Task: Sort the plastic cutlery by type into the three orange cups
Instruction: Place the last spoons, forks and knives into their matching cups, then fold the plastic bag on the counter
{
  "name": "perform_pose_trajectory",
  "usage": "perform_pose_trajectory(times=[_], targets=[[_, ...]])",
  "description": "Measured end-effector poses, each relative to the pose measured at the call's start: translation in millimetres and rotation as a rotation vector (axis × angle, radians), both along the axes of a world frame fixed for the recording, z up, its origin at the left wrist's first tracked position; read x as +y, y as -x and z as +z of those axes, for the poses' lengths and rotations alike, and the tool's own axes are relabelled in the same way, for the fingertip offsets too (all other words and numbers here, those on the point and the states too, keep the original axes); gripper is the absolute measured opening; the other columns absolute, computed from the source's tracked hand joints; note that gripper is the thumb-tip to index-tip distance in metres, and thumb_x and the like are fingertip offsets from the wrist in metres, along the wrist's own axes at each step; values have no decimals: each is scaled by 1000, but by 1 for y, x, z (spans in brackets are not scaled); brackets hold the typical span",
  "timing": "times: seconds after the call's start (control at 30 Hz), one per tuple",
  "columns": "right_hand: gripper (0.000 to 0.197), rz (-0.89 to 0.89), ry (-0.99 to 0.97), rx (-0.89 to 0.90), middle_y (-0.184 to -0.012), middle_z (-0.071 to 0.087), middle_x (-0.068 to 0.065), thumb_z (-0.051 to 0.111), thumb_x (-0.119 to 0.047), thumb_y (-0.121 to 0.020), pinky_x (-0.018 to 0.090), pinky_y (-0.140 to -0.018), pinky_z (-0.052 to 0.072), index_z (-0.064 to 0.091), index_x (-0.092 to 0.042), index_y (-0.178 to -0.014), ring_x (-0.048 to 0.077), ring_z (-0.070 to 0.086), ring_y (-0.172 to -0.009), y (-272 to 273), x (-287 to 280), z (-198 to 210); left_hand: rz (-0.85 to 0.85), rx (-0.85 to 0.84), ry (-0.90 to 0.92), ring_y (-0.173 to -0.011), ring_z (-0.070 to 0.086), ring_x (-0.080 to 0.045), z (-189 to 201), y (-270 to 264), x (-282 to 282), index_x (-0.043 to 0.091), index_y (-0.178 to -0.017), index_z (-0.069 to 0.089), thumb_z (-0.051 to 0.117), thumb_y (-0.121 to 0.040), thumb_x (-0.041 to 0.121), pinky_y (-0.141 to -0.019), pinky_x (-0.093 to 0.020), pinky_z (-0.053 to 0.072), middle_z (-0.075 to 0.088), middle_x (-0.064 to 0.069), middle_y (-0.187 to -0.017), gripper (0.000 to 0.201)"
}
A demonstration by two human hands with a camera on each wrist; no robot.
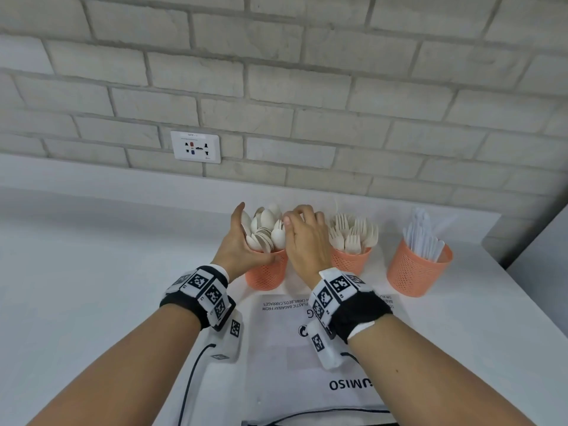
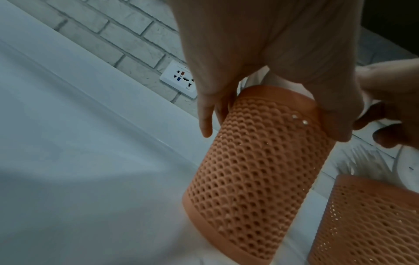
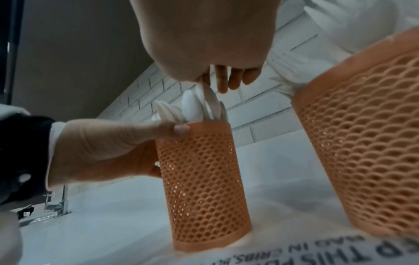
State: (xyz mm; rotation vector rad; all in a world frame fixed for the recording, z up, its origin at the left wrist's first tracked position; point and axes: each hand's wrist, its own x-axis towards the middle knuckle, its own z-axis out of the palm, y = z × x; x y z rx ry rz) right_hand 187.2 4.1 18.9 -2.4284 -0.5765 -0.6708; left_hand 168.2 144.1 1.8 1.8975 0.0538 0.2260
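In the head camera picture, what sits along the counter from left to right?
Left hand → cup of spoons → right hand → cup of forks → cup of knives.

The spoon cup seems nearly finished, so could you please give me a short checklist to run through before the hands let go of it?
1. Spoon cup upright on the counter: ok.
2. Left hand has a grip on the cup's rim, thumb in front: ok.
3. Right hand fingers among the spoons; whether it pinches one: cannot tell.
4. Only spoons in this cup: ok as far as the head view shows.
5. Fork cup holds forks, knife cup holds knives: ok.
6. No loose cutlery left on the plastic bag: ok in the visible part.
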Motion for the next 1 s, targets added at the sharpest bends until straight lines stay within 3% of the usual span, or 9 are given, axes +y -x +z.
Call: perform_pose_trajectory(times=[0.17, 0.3, 0.4, 0.47, 0.57, 0.67, 0.8, 0.9, 1.0], targets=[[40, -30, 213, 179, -143, 36, 8, 33, -25, -99, 40, -101, 32, 43, -17, -137, 29, 35, -124, 4, -2, 11, 3, 15, -13, -108, 53, -12, 0, -1, 0, 25, -147, -1, 87, -59, 19, -93, -23, 37, 51, -2, -122, 124], [50, 67, 154, 190, -130, 44, 9, 44, -12, -93, 32, -100, 32, 33, -14, -142, 24, 39, -119, 23, -25, 45, 65, -56, -148, -134, 29, -18, 12, 11, 2, 12, -148, -3, 88, -56, 29, -101, -24, 26, 26, -11, -144, 131], [39, 105, 160, 210, -106, 52, 1, 45, -4, -90, 23, -86, 31, 52, -17, -126, 17, 45, -105, 46, -64, 58, 146, -395, -297, -118, 41, -20, 20, 38, 5, 7, -140, 28, 75, -74, 14, -99, -27, 34, 38, -9, -126, 81], [33, 117, 256, 344, -106, 54, -1, 45, -4, -92, 24, -88, 34, 59, -20, -118, 14, 46, -102, 60, -97, 54, -81, -443, -434, -100, 49, -19, 20, 60, 8, 12, -124, 46, 64, -77, 0, -88, -28, 40, 46, -4, -112, 51], [30, 19, 587, 639, -119, 47, 3, 51, -23, -93, 33, -99, 36, 57, -29, -122, 22, 43, -117, 79, -140, 32, -642, -73, -750, -101, 46, -13, 4, 86, 10, 24, -116, 55, 67, -76, 27, -90, -27, 40, 45, 7, -112, 42], [70, -33, 851, 1013, -149, 18, -1, 60, -61, -77, 48, -114, 23, 28, -47, -139, 28, 20, -139, 103, -168, 4, -917, 281, -919, -126, 32, -9, -18, 114, -6, 33, -133, 39, 64, -57, 69, -109, -34, 31, 33, 14, -133, 88], [121, 53, 949, 1199, -157, -12, -4, 76, -61, -55, 50, -118, 12, -2, -44, -145, 22, -3, -146, 134, -181, -18, -890, 285, -1246, -129, 33, -23, -33, 134, -31, 23, -141, 27, 69, -66, 46, -105, -42, 36, 26, 1, -142, 89], [117, 103, 943, 1093, -157, 5, 10, 72, -42, -50, 45, -115, 22, 9, -32, -148, 27, 13, -144, 147, -188, -26, -748, 205, -1245, -112, 53, -26, -28, 133, -42, 16, -119, 53, 55, -82, 25, -94, -36, 43, 52, -5, -124, 39], [51, 66, 710, 948, -128, 52, 6, 58, -19, -74, 32, -96, 40, 52, -22, -125, 24, 49, -117, 152, -204, -26, -638, 288, -1072, -104, 57, -22, -9, 128, -44, 12, -110, 61, 49, -90, 26, -88, -30, 42, 63, -4, -111, 27]])
